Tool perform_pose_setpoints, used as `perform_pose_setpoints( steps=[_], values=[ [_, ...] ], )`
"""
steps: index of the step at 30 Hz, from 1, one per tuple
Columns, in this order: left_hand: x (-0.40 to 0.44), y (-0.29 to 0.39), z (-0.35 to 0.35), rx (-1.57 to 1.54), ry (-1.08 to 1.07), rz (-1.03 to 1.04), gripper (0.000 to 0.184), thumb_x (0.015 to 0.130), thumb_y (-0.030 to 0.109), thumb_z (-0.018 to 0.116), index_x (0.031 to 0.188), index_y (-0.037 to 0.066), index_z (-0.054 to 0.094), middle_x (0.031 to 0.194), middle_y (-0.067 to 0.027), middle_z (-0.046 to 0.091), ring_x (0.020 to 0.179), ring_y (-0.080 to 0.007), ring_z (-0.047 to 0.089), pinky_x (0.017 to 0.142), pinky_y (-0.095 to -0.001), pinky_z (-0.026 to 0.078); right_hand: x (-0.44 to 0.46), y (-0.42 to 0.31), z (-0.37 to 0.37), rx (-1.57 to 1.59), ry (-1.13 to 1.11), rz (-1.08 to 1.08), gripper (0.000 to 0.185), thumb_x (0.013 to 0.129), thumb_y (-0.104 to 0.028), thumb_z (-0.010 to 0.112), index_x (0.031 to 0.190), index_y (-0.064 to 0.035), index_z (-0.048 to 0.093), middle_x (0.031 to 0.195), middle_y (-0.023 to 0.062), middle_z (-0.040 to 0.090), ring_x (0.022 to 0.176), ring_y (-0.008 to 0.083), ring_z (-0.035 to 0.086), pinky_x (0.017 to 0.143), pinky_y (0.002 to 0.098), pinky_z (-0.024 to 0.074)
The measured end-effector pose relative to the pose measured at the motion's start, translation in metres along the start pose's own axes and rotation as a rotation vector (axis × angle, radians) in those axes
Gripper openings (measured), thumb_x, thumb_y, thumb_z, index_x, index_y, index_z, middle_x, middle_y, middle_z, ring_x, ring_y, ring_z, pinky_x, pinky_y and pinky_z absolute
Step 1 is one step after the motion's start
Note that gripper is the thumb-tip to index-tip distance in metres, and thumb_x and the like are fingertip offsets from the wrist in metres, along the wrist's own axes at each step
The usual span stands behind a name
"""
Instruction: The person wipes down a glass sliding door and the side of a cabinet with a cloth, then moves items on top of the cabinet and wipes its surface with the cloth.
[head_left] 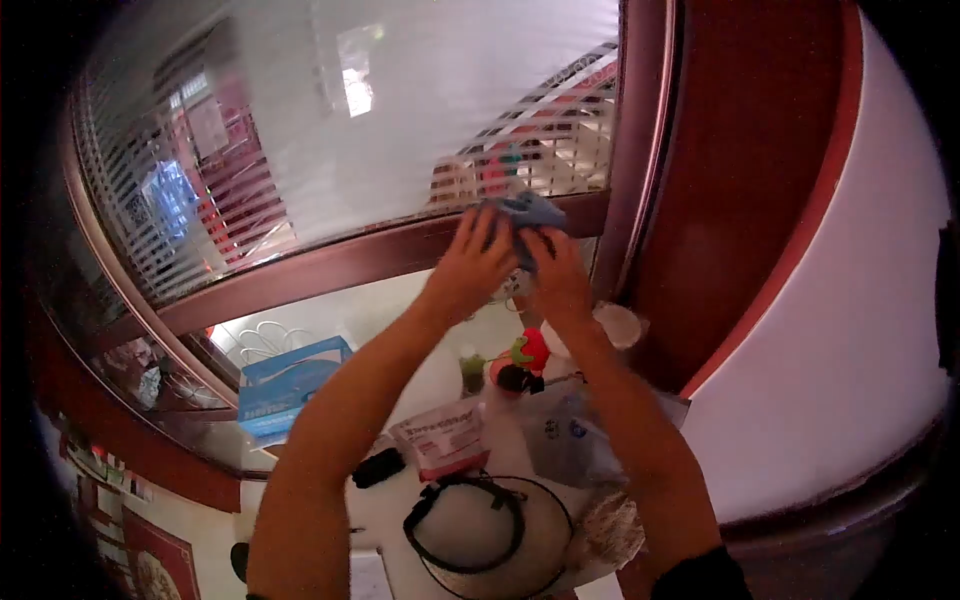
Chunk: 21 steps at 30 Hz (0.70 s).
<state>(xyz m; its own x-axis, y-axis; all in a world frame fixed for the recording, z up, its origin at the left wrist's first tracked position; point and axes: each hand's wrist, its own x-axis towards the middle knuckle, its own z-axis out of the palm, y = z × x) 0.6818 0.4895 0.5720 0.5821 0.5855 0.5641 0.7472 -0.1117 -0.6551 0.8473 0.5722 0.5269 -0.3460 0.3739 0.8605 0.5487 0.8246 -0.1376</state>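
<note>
A crumpled blue-grey cloth (537, 209) is bunched against the dark red lower rail (400, 250) of a glass window, near the rail's right end. My left hand (478, 262) is on the cloth's left side with its fingers bent over it. From the right, my right hand (555, 275) presses its fingers on the cloth too. The hands are side by side, slightly apart. Part of the cloth is hidden under the fingers. Above them stands the glass pane (380, 130) with frosted stripes.
Below the window, a surface holds a blue box (290, 385), a green jar (473, 372), a red figure (532, 348), a red-and-white packet (442, 437), a plastic bag (570, 435), a black object (378, 467) and a pale hat (470, 530). A white wall curves at right.
</note>
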Motion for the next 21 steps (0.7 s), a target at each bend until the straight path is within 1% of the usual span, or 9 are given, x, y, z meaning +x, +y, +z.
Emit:
perform_pose_setpoints(
  steps=[2,4,8,9,12,15,18,20,21],
  values=[
    [0.033,0.015,0.013,-0.078,0.079,-0.024,0.031,0.087,0.023,0.058,0.113,0.007,0.065,0.132,-0.0205,0.051,0.132,-0.0423,0.039,0.111,-0.058,0.029,-0.002,0.02,-0.009,-0.046,-0.039,0.142,0.064,0.071,0.006,0.067,0.131,-0.0115,0.054,0.129,0.0147,0.049,0.117,0.0373,0.049,0.099,0.0465,0.0436],
    [0.062,0.033,0.024,-0.091,0.091,-0.038,0.031,0.087,0.025,0.059,0.112,0.007,0.066,0.13,-0.0184,0.052,0.129,-0.0408,0.042,0.111,-0.0569,0.03,-0.004,0.035,-0.021,0.0,0.081,0.186,0.063,0.072,0.009,0.066,0.131,-0.0095,0.053,0.13,0.0176,0.048,0.116,0.0401,0.049,0.1,0.0473,0.042],
    [0.096,0.054,0.037,-0.05,0.22,-0.093,0.028,0.088,0.024,0.059,0.109,0.008,0.067,0.126,-0.0146,0.053,0.126,-0.0374,0.045,0.109,-0.0541,0.033,0.003,0.064,-0.022,0.088,0.198,0.135,0.062,0.072,0.011,0.067,0.13,-0.0056,0.052,0.128,0.0204,0.047,0.117,0.0411,0.048,0.1,0.0468,0.0408],
    [0.096,0.054,0.034,-0.033,0.248,-0.097,0.028,0.088,0.024,0.059,0.109,0.008,0.067,0.125,-0.0139,0.053,0.125,-0.0369,0.045,0.109,-0.0537,0.033,0.004,0.063,-0.023,0.097,0.203,0.132,0.062,0.072,0.01,0.067,0.129,-0.0047,0.052,0.128,0.0208,0.047,0.117,0.041,0.048,0.099,0.0468,0.0408],
    [0.082,0.041,0.031,-0.023,0.174,-0.024,0.028,0.086,0.023,0.061,0.107,0.006,0.068,0.121,-0.0126,0.055,0.125,-0.0358,0.045,0.108,-0.0532,0.034,0.006,0.048,-0.017,0.141,0.181,0.19,0.06,0.072,0.009,0.068,0.129,-0.0037,0.052,0.126,0.0207,0.047,0.117,0.0407,0.048,0.099,0.0473,0.0413],
    [0.057,0.03,0.031,-0.023,0.203,-0.036,0.025,0.083,0.023,0.062,0.102,0.008,0.068,0.118,-0.0119,0.055,0.124,-0.0355,0.046,0.107,-0.053,0.034,0.008,0.025,-0.006,0.205,0.149,0.218,0.06,0.072,0.009,0.069,0.128,-0.0041,0.053,0.126,0.0206,0.048,0.117,0.0403,0.048,0.097,0.0465,0.0426],
    [0.039,0.018,0.024,-0.016,0.228,-0.075,0.022,0.081,0.023,0.062,0.098,0.011,0.068,0.12,-0.0114,0.056,0.125,-0.0355,0.045,0.109,-0.0526,0.033,0.014,0.004,-0.007,0.205,0.109,0.182,0.059,0.072,0.008,0.069,0.128,-0.0048,0.053,0.126,0.0204,0.048,0.117,0.0403,0.049,0.097,0.046,0.0437],
    [0.015,0.006,0.022,-0.072,0.214,-0.06,0.02,0.081,0.023,0.062,0.097,0.012,0.067,0.121,-0.0113,0.056,0.126,-0.0358,0.044,0.11,-0.0528,0.032,0.017,-0.022,-0.012,0.177,0.047,0.162,0.057,0.073,0.008,0.068,0.127,-0.0048,0.054,0.126,0.0205,0.048,0.116,0.0409,0.05,0.096,0.0466,0.0444],
    [0.003,-0.001,0.019,-0.103,0.21,-0.05,0.019,0.081,0.023,0.062,0.096,0.012,0.067,0.122,-0.0113,0.056,0.126,-0.0359,0.044,0.111,-0.0528,0.031,0.017,-0.029,-0.007,0.219,0.033,0.159,0.056,0.073,0.007,0.067,0.127,-0.0046,0.054,0.126,0.0207,0.047,0.115,0.0412,0.05,0.095,0.0471,0.0447]
  ],
)
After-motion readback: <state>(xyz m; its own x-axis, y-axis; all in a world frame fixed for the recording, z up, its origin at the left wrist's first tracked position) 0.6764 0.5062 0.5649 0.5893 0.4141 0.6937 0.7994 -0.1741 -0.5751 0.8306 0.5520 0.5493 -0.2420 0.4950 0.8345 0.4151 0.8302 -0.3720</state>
